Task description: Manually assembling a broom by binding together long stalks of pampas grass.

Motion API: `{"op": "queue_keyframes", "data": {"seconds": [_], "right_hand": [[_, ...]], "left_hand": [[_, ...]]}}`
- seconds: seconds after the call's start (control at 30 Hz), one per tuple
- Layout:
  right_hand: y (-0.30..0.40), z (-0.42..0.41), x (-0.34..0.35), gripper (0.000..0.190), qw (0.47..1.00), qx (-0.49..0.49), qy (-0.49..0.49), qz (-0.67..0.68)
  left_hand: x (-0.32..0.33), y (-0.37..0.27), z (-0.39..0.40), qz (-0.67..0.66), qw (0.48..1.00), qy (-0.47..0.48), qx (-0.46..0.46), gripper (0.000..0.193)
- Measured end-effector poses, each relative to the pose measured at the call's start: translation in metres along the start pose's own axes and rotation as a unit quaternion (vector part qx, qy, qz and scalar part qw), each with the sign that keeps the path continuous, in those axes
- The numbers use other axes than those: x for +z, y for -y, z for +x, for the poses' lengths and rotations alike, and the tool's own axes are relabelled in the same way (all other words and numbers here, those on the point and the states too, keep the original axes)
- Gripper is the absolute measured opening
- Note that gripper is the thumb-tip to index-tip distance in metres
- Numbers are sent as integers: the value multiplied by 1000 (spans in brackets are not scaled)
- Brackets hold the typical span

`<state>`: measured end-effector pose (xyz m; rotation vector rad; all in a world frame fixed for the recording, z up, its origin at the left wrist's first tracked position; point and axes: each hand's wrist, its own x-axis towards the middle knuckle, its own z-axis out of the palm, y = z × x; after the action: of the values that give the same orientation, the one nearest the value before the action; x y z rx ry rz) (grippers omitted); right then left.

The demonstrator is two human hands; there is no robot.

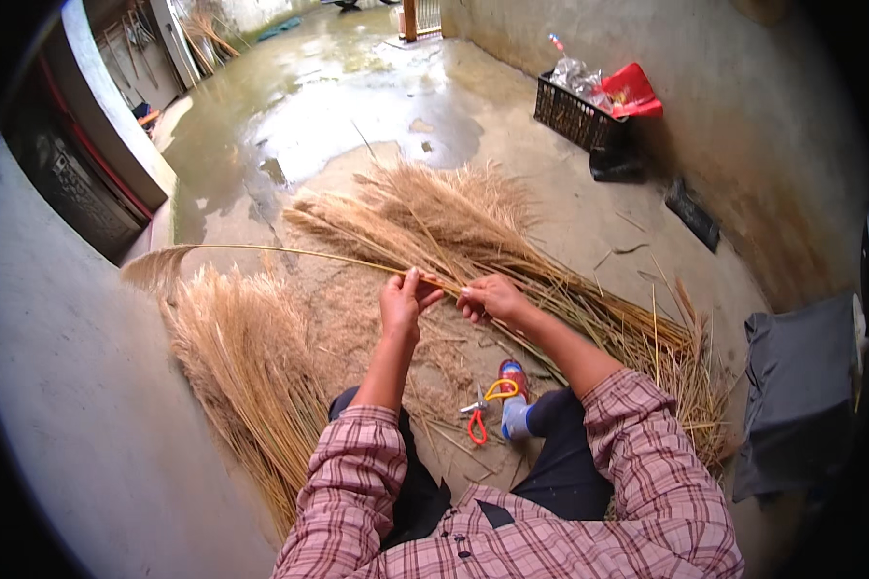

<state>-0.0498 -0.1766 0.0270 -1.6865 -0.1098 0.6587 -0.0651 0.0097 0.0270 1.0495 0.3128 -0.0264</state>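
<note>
Between my two hands runs one long dry reed stalk point(311, 253), its feathery plume drooping at the far left. My left hand point(405, 300) pinches it with thumb and fingers. Just to the right, my right hand point(494, 298) grips the stalk nearer its lower end. Beneath and beyond my hands lies a large bundle of plumed reeds point(420, 217), stems trailing to the lower right. A second reed bundle point(239, 340) rests along the wall on my left. By my foot are scissors point(487, 407) with one yellow and one red handle, blades apart.
Loose straw and fluff point(355, 311) cover the concrete floor before me. Farther off the floor is wet point(333, 108). A black plastic crate point(579, 119) with bags in it stands by the right wall. A dark cloth-covered object point(796, 391) sits to my right.
</note>
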Motion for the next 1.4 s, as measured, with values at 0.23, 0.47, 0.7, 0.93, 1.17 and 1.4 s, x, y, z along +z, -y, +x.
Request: {"op": "queue_keyframes", "data": {"seconds": [0.23,0.47,0.7,0.93,1.17,1.4], "right_hand": [[5,-9,8,22,987,37,-41,150],[-17,28,-49,17,921,3,-353,164],[-59,39,-181,22,770,-66,-618,142],[-101,-19,-227,26,777,-9,-619,-117],[1,-12,-81,27,998,13,-22,-62],[14,3,-20,27,987,-43,158,11]], "left_hand": [[-1,1,-4,-2,1000,14,-4,17],[-10,2,7,31,989,-66,128,17],[-11,-17,8,61,973,-184,122,16],[-61,-32,22,13,970,-191,153,18],[-31,-21,12,2,987,-86,134,20],[-13,-17,3,5,994,32,109,19]]}}
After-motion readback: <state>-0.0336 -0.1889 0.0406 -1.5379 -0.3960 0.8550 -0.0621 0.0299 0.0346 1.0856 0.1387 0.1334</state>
